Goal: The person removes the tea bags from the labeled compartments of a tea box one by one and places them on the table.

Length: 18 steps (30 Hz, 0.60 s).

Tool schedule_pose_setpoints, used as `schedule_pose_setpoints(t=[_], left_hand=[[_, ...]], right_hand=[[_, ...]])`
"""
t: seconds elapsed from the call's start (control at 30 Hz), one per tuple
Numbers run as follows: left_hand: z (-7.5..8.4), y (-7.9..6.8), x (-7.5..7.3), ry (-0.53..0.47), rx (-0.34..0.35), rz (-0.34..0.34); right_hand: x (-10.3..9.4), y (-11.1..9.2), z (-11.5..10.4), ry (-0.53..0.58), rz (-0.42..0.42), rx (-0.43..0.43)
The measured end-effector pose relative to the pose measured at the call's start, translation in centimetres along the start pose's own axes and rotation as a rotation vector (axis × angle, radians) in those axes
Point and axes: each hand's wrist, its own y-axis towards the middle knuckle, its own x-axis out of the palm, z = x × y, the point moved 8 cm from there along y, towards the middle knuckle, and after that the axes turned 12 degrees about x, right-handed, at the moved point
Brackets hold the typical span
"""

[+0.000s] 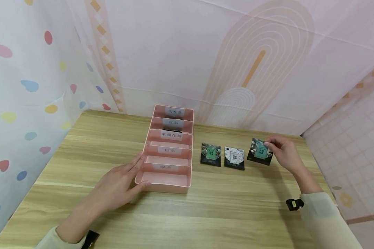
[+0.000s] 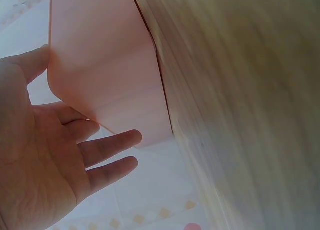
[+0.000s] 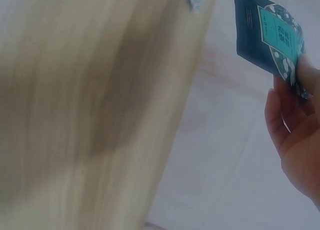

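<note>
My right hand (image 1: 283, 152) pinches a dark tea sachet with a teal label (image 1: 261, 151) by its upper right corner. In the right wrist view this tea sachet (image 3: 270, 37) is held off the wooden table, thumb on its printed face. To its left lie a black tea sachet with a green label (image 1: 210, 155) and a white-and-black one (image 1: 234, 158), both flat. A pink divided box (image 1: 168, 189) with paper labels stands left of them. My left hand (image 1: 116, 185) touches the box's near left corner, thumb at the front rim, straight fingers along the side.
The wooden table (image 1: 237, 214) meets a patterned cloth backdrop (image 1: 162, 69) at its far edge. Dark slivers show in the box's two rearmost compartments; what they are cannot be made out. A black wrist strap (image 1: 294, 204) hangs at the right sleeve.
</note>
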Motion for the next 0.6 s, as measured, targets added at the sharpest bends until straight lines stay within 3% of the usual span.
schedule_pose_setpoints(t=[0.6], left_hand=[[-0.1, 0.0, 0.2, 0.010, 0.007, 0.002]], right_hand=[[2.2, 0.0, 3.9, 0.036, -0.161, 0.118]])
